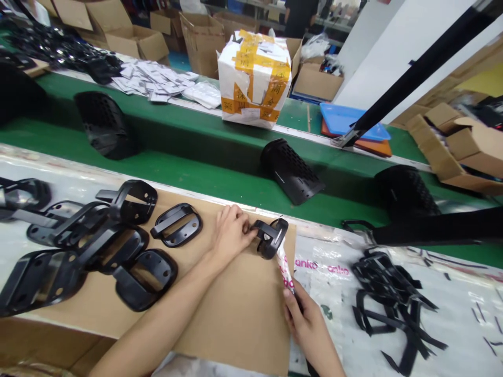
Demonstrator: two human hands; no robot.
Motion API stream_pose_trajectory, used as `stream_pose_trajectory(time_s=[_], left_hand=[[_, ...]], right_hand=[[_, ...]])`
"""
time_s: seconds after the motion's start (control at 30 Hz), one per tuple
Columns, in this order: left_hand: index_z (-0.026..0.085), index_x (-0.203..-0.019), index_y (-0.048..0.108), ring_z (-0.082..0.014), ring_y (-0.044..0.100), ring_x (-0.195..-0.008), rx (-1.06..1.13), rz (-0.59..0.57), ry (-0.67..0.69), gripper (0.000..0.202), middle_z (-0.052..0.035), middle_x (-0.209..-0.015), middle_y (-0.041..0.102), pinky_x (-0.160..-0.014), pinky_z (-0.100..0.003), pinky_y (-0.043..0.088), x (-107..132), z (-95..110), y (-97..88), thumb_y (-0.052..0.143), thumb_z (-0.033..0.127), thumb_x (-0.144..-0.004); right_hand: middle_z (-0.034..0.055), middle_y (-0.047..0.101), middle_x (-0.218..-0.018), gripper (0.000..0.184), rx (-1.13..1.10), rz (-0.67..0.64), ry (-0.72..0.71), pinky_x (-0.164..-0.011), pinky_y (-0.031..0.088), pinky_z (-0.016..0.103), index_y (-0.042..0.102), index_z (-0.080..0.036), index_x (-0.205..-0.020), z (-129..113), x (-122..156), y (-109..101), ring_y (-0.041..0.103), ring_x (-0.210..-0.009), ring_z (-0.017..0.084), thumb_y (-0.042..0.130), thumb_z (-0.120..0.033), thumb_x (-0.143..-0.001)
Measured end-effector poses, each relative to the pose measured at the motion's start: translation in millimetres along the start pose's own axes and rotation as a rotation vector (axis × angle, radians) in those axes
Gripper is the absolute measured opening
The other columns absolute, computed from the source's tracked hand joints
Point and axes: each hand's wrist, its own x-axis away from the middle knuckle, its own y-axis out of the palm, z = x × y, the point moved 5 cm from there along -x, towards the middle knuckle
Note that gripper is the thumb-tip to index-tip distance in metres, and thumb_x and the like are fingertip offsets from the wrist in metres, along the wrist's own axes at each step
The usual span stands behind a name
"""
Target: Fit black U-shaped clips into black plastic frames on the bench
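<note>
Moulded black plastic frames (176, 225) crowd a brown cardboard sheet (236, 314) on my left. My left grip (231, 233) pinches a matching black plastic frame (271, 238); my right grip (308, 327) closes narrowly on a white printed plastic strip (285, 269) touching that frame. Tangled black strips (387, 277) lie further right.

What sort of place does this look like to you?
Most likely a small factory assembly line: a green conveyor belt carries black moulded plastic parts, more sit on a cardboard sheet at the workstation, and a taped carton stands among other boxes.
</note>
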Motion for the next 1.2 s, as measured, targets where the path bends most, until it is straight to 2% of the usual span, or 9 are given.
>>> stream_pose_trajectory(time_s=[0.1, 0.23, 0.33, 0.53, 0.7, 0.9, 1.0, 1.13, 1.2], left_hand=[[0.021, -0.07, 0.065, -0.0274, 0.06, -0.094, -0.018, -0.082, 0.085, 0.026, -0.0057, -0.085, 0.067, -0.084, -0.045, 0.044, -1, 2, 4.5, 0.069, 0.029, -0.094], [0.021, -0.071, 0.067, -0.0257, 0.06, -0.093, -0.02, -0.078, 0.131, 0.025, -0.0044, -0.084, 0.068, -0.081, -0.043, 0.041, -2, 1, 4.5, 0.069, 0.029, -0.094], [0.021, -0.069, 0.067, -0.0254, 0.061, -0.092, -0.032, -0.096, 0.149, 0.026, -0.0043, -0.083, 0.068, -0.082, -0.043, 0.041, -1, 5, 3.0, 0.071, 0.03, -0.093], [0.02, -0.086, 0.076, -0.0311, 0.06, -0.102, -0.122, -0.101, 0.068, 0.021, -0.0107, -0.1, 0.066, -0.086, -0.047, 0.046, -2, 12, 0.8, 0.069, 0.037, -0.097], [0.017, -0.094, 0.077, -0.0327, 0.056, -0.108, -0.159, -0.14, 0.158, 0.02, -0.013, -0.105, 0.064, -0.089, -0.048, 0.047, -1, 14, 5.0, 0.063, 0.031, -0.101], [0.015, -0.1, 0.076, -0.0337, 0.056, -0.111, -0.161, -0.161, 0.14, 0.018, -0.0144, -0.111, 0.064, -0.093, -0.05, 0.047, 1, 15, 6.0, 0.061, 0.026, -0.101], [0.015, -0.098, 0.077, -0.033, 0.057, -0.11, -0.123, -0.147, 0.138, 0.018, -0.013, -0.109, 0.064, -0.092, -0.05, 0.048, 0, 13, 5.4, 0.063, 0.027, -0.1], [0.02, -0.085, 0.077, -0.0315, 0.058, -0.107, -0.059, -0.132, 0.12, 0.018, -0.0102, -0.102, 0.064, -0.089, -0.048, 0.048, -3, 10, 4.4, 0.07, 0.032, -0.096], [0.02, -0.081, 0.076, -0.031, 0.058, -0.106, -0.044, -0.125, 0.11, 0.018, -0.0096, -0.1, 0.064, -0.089, -0.048, 0.048, -4, 9, 3.4, 0.073, 0.034, -0.093]], right_hand=[[-0.0076, 0.04, -0.061, 0.072, -0.004, 0.008, 0.012, -0.045, 0.026, 0.025, 0.063, -0.018, -0.137, -1, -4, -2, 0.033, -0.049, 0.013, 0.056, -0.077, -0.098], [-0.0079, 0.042, -0.061, 0.072, -0.003, -0.018, 0.017, -0.044, 0.027, 0.025, 0.064, -0.019, -0.132, 0, -8, -5, 0.032, -0.047, 0.012, 0.056, -0.081, -0.095], [-0.0074, 0.045, -0.06, 0.069, 0.007, 0.031, -0.008, -0.043, 0.028, 0.024, 0.066, -0.02, -0.125, 0, -10, -7, 0.034, -0.047, 0.012, 0.058, -0.081, -0.094], [-0.0068, 0.045, -0.064, 0.066, -0.022, 0.043, 0.027, -0.041, 0.025, 0.022, 0.064, -0.021, -0.115, 0, -9, -7, 0.032, -0.047, 0.01, 0.06, -0.083, -0.092], [-0.0062, 0.046, -0.064, 0.067, -0.101, 0.027, 0.069, -0.042, 0.025, 0.023, 0.065, -0.02, -0.116, 0, -1, -1, 0.03, -0.047, 0.009, 0.059, -0.083, -0.092], [-0.0059, 0.046, -0.064, 0.069, -0.111, 0.037, 0.064, -0.042, 0.025, 0.024, 0.066, -0.019, -0.113, 6, 0, 7, 0.032, -0.045, 0.009, 0.057, -0.084, -0.093], [-0.0066, 0.043, -0.06, 0.067, -0.063, 0.033, 0.07, -0.042, 0.025, 0.023, 0.065, -0.02, -0.105, 7, -2, 5, 0.032, -0.045, 0.01, 0.055, -0.085, -0.094], [-0.0053, 0.044, -0.058, 0.064, -0.016, 0.061, 0.055, -0.042, 0.025, 0.024, 0.063, -0.021, -0.09, 3, 1, 0, 0.032, -0.045, 0.01, 0.055, -0.084, -0.094], [-0.004, 0.047, -0.059, 0.064, -0.009, 0.073, 0.05, -0.041, 0.025, 0.024, 0.065, -0.021, -0.091, 2, 2, -1, 0.033, -0.044, 0.01, 0.057, -0.084, -0.093]])
